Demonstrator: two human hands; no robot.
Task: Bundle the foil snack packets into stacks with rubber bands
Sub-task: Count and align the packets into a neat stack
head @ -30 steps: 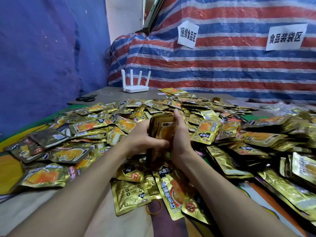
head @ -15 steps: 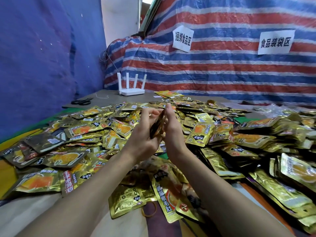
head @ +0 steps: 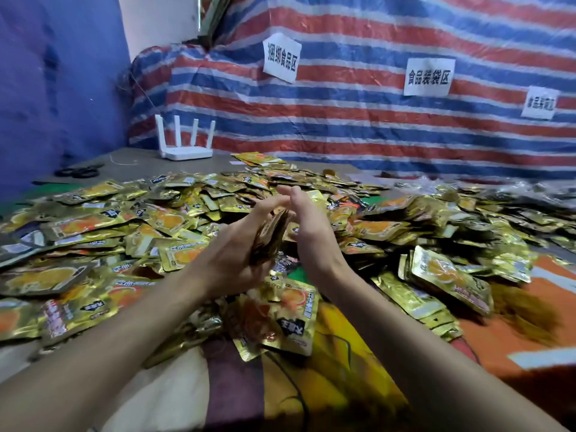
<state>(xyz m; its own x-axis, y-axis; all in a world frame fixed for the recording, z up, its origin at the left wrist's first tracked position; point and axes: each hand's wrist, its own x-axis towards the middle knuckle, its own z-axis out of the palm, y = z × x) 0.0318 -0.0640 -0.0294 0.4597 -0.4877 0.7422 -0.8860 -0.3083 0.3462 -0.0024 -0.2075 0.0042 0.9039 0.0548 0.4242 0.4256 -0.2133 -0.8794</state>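
Gold foil snack packets (head: 131, 232) lie heaped across the patterned cloth (head: 349, 369), from the left edge to the far right. Between my hands, above the heap, is a small stack of packets (head: 270, 236), seen edge-on and tilted. My left hand (head: 233, 251) holds the stack from the left, fingers reaching up along it. My right hand (head: 307, 226) stands beside the stack's right face with straight fingers, touching it or just off it. No rubber band shows clearly in this blurred view.
A white router (head: 187, 151) with several antennas stands at the back left, and black scissors (head: 80, 172) lie near the blue wall. A striped tarp (head: 374, 129) with paper labels closes the back. Clear plastic bags (head: 436, 182) lie at the far right.
The stack went from flat-faced, low on the heap, to edge-on and raised between my hands. My right hand's fingers have straightened beside it. My head turned up and to the right.
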